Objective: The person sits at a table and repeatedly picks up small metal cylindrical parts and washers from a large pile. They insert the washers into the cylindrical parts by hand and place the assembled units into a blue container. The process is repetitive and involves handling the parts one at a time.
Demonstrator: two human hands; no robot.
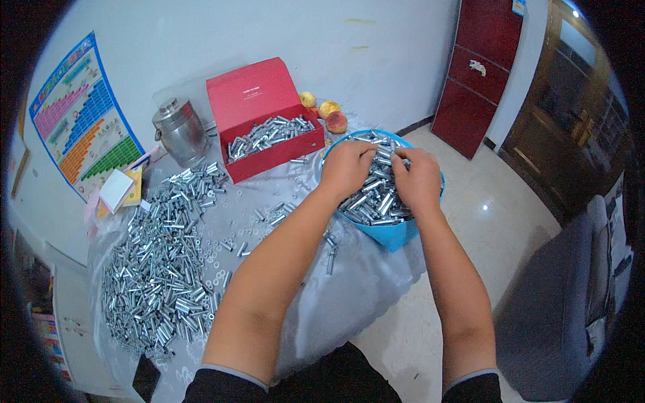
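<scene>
Both my hands reach into a blue basin (396,235) at the table's right edge, heaped with silver metal bolts (373,201). My left hand (346,168) rests palm down on the heap, fingers curled into the bolts. My right hand (418,178) is beside it, fingers bent down among the bolts near the basin's far side. Whether either hand grips a bolt is hidden by the fingers. An open red box (269,144) partly filled with more bolts stands just left of the basin.
A wide pile of loose bolts (161,262) covers the left of the plastic-covered table (349,289). A steel canister (180,131), three peaches (328,111), a notepad (117,189) and a wall chart (84,117) lie behind. A red cabinet (477,74) stands on the tiled floor at right.
</scene>
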